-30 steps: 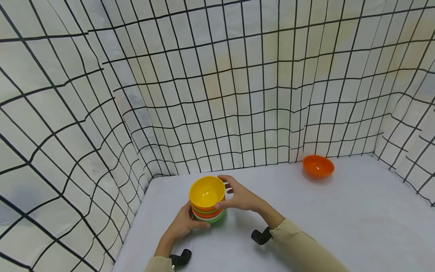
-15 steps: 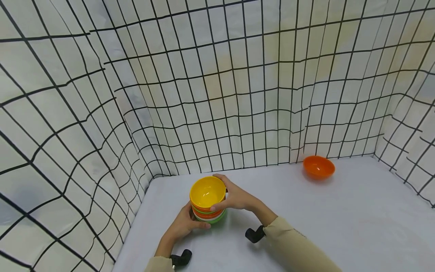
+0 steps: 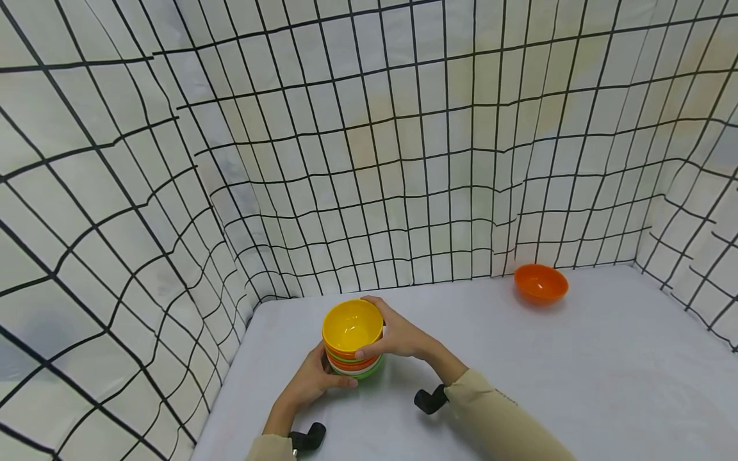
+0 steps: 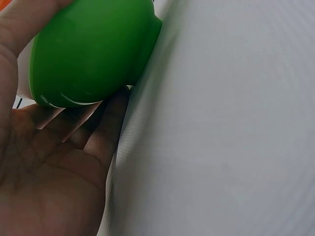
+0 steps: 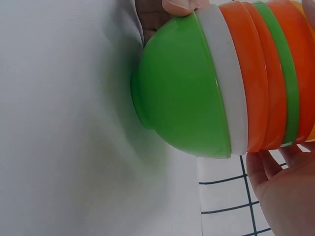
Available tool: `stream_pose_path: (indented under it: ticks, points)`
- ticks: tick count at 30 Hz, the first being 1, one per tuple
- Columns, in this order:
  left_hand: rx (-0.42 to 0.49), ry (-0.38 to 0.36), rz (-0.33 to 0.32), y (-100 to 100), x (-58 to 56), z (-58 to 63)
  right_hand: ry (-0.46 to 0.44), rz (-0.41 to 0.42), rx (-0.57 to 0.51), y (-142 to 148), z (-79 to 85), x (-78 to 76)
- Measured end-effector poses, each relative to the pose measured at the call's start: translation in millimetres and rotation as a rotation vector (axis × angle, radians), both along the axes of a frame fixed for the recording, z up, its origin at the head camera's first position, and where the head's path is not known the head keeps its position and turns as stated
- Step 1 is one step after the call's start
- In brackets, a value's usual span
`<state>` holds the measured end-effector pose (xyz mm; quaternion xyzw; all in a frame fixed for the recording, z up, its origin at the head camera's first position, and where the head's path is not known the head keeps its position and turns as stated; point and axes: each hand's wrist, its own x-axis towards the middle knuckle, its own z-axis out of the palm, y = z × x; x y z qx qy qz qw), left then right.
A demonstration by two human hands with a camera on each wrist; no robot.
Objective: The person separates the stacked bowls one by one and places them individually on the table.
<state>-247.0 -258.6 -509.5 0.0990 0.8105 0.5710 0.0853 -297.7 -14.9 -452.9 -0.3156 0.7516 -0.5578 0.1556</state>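
Note:
A stack of nested bowls stands on the white table, its yellow bowl (image 3: pixel 352 325) on top. Below that come orange, green, orange and white rims, down to a green bowl (image 5: pixel 182 93) at the base. Low on the near left side, my left hand (image 3: pixel 308 381) grips the stack, thumb in front and fingers curving behind the green bowl. My right hand (image 3: pixel 400 333) holds the upper bowls from the right, its thumb across the front below the yellow rim. The far fingers of both hands are partly hidden behind the stack in the head view.
A single orange bowl (image 3: pixel 541 284) sits at the back right of the white table (image 3: pixel 519 384). Behind and to the left rises a white wall (image 3: pixel 369 160) with a black grid. Black wrist-worn devices (image 3: pixel 431 400) hang below both forearms.
My right hand has moved left and in against the upper bowls, its fingers and thumb closing round them. My left hand and the stack hold their place.

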Motion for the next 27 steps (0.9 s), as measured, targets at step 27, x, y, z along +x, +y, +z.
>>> stream_pose_path:
  ticks: [27]
  points:
    - [-0.001,0.011,-0.008,-1,-0.2,-0.5,0.04,-0.153,-0.14,23,16.0,-4.4]
